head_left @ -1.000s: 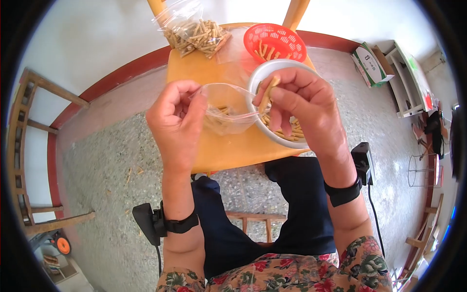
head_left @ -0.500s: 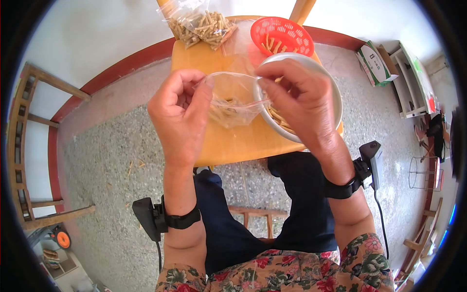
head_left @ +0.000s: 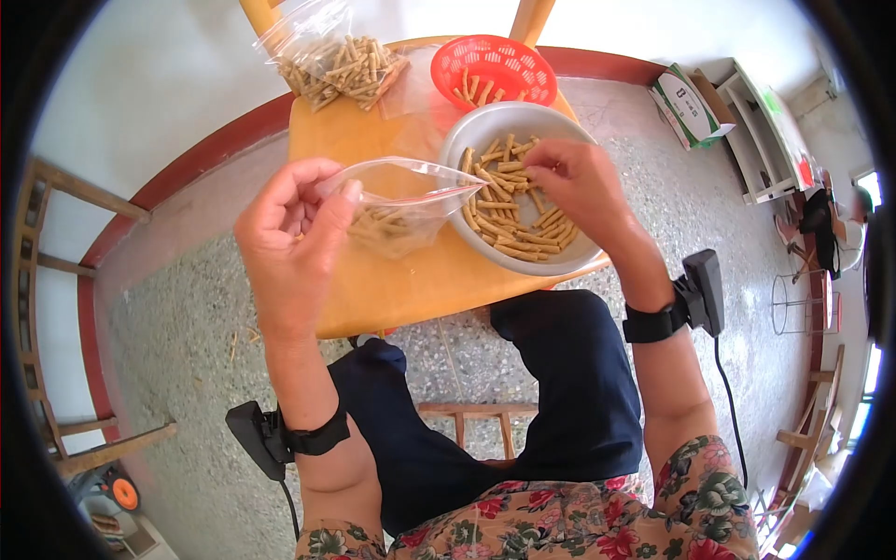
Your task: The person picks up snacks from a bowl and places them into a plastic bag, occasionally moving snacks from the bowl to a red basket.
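Observation:
My left hand (head_left: 297,229) pinches the left edge of a clear zip bag (head_left: 411,210), whose mouth gapes toward the right. Several tan sticks lie in the bottom of that bag. Over the right side of a grey-white bowl (head_left: 455,149), my right hand (head_left: 583,187) has its fingers closed at the sticks; whether a stick is between the fingertips is too small to tell. Many short tan sticks (head_left: 509,210) fill much of the bowl. Behind it stands a red perforated basket (head_left: 504,63) with a few sticks. A full zip bag of sticks (head_left: 350,70) lies at the back left.
Everything stands on a yellow wooden chair seat (head_left: 373,303) in front of my knees. A wooden frame (head_left: 39,280) is at the far left. At the right are a green-white box (head_left: 689,105), a white shelf unit (head_left: 761,140) and, farther off, a person (head_left: 851,233).
My right hand brought a stick to the bag's mouth, let go of the bag's edge and moved right over the bowl. My left hand still holds the bag. The view has shifted.

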### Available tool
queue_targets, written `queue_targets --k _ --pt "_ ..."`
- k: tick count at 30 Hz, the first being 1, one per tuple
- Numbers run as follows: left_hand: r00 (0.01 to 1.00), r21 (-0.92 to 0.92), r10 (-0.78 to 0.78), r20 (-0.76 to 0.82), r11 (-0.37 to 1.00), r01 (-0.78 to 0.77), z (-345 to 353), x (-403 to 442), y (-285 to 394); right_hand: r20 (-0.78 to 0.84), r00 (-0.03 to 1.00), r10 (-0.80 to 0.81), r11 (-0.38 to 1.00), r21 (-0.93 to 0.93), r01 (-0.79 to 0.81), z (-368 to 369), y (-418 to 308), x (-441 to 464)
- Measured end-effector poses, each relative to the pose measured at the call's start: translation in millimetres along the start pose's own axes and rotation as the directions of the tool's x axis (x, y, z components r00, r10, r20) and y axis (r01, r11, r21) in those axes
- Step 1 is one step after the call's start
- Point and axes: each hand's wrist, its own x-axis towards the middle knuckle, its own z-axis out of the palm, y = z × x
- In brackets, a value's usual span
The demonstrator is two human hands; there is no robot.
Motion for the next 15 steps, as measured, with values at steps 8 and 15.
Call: queue_targets --k 8,15 --pt "0.989 -0.059 -0.056 -0.140 0.997 0.048 -1.5 1.5 -1.8 0.224 0.974 -0.018 0.930 -0.355 0.099 31.9 1.7 13.4" --pt "0.986 -0.012 -0.045 -0.163 0.999 0.044 -1.0 1.1 -1.6 0.226 0.971 0.079 0.894 -0.448 0.031 39.2 2.4 17.0"
